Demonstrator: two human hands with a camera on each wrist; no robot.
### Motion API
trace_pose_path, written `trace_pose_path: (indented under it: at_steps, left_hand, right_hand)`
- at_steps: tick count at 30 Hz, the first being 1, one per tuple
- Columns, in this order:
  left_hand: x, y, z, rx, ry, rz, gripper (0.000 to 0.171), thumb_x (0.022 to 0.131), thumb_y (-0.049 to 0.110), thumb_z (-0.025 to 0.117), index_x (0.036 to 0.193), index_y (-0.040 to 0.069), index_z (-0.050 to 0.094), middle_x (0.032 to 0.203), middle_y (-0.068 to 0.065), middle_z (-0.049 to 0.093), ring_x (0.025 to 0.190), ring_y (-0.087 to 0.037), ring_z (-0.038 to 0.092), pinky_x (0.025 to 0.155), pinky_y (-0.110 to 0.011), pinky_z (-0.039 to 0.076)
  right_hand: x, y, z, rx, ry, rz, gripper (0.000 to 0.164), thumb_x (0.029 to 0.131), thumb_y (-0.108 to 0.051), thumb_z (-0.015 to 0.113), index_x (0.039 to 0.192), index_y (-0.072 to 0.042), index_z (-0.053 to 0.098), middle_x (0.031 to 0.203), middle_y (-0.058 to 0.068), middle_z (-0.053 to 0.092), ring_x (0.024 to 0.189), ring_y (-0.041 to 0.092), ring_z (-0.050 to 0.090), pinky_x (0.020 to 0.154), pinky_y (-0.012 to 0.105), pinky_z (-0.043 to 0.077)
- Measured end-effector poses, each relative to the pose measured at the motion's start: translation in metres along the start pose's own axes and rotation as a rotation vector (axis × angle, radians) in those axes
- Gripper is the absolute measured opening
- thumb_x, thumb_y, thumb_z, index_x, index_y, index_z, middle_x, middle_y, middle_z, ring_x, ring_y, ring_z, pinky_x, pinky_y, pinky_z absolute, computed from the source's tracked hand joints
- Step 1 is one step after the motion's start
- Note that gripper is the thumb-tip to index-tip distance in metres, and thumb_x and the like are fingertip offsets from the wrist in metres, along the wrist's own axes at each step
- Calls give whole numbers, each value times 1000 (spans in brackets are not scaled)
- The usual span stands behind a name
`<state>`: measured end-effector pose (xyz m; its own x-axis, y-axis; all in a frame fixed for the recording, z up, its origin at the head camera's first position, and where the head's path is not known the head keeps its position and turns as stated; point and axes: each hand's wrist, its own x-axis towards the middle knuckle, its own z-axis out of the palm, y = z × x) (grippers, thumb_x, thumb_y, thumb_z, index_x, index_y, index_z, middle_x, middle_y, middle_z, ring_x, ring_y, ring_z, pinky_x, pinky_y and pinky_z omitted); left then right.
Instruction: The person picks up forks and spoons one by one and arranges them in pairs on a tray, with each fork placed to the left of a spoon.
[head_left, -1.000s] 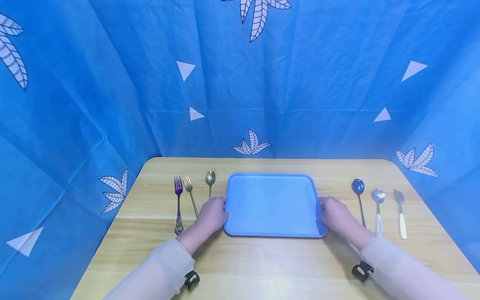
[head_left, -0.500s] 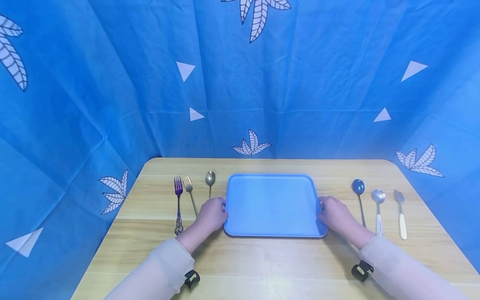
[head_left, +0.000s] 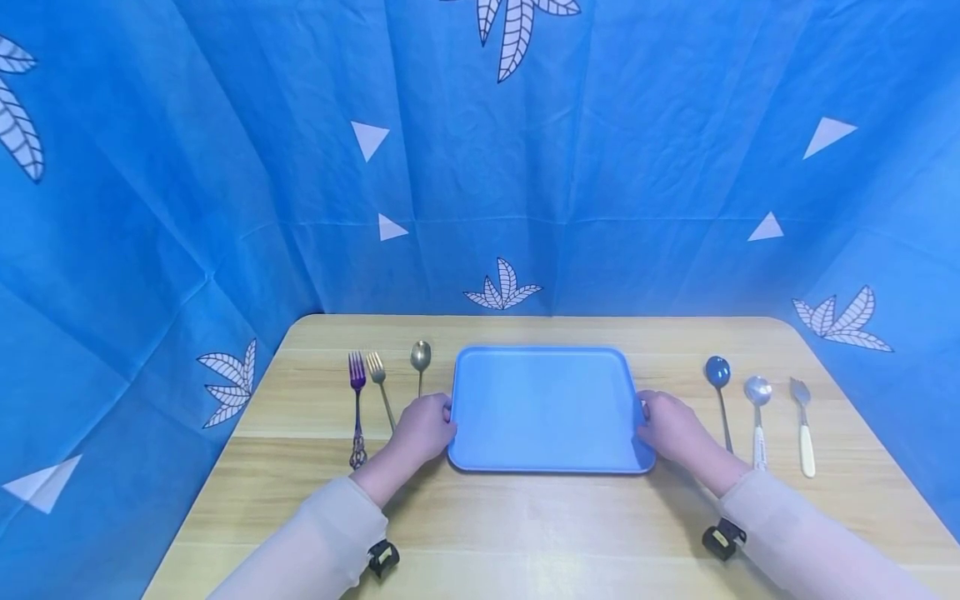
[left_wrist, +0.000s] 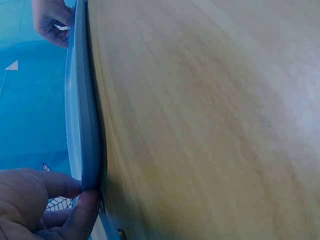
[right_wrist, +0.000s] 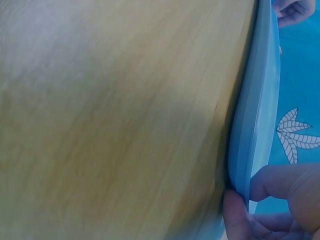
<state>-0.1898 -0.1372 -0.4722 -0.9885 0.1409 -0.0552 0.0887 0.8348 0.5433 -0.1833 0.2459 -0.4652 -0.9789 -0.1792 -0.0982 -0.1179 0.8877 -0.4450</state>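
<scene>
A rectangular blue tray (head_left: pixel 551 408) with a raised rim lies low at the middle of the wooden table, with nothing on it. My left hand (head_left: pixel 423 427) pinches its left end, and my right hand (head_left: pixel 666 427) pinches the right end. Seen from the left wrist, the thumb and a finger (left_wrist: pixel 62 185) take the tray's rim (left_wrist: pixel 89 125) between them near a corner. In the right wrist view the right thumb and finger (right_wrist: pixel 272 182) grip the opposite rim (right_wrist: pixel 247 120) likewise. A dark shadow line runs between tray and table.
Left of the tray lie a purple fork (head_left: pixel 357 375), a slim fork (head_left: pixel 377 371) and a spoon (head_left: pixel 421 357), partly behind the left hand. To the right are a dark spoon (head_left: pixel 717 372), a white-handled spoon (head_left: pixel 758 392) and a white-handled fork (head_left: pixel 806 450). Blue cloth (head_left: pixel 637 192) hangs behind.
</scene>
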Motion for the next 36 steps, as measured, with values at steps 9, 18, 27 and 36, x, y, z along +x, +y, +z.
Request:
trace_pose_path:
  at_steps: [9,18,27,36]
  left_hand:
    - [-2,0,-4,-30,-5,-19,7,89,9,65,92,2,65,65,1,53,58,-13,47,59,-30,45]
    - [-1,-2,-16,44,79,-4,30,92,14,61,118,0,68,104,-12,72,68,-19,60,67,-38,53]
    - [2,-15,-25,84,97,-29,35,94,19,60,124,1,65,108,-13,71,78,-21,65,74,-42,56]
    - [4,-30,-33,123,110,-16,27,92,14,60,114,0,68,97,-13,71,65,-19,59,61,-36,53]
  right_hand:
    - [0,-1,0,13,-5,18,55,79,1,65,129,19,49,72,5,57,65,20,54,59,34,48]
    - [0,-3,-3,16,-23,31,57,80,2,66,130,20,47,85,14,65,73,23,60,66,40,54]
    - [1,-4,-4,12,-31,36,56,80,2,66,130,20,47,87,15,65,74,23,60,66,39,54]
    - [0,-2,0,13,-19,32,58,79,2,65,131,20,47,78,7,62,68,20,57,61,35,51]
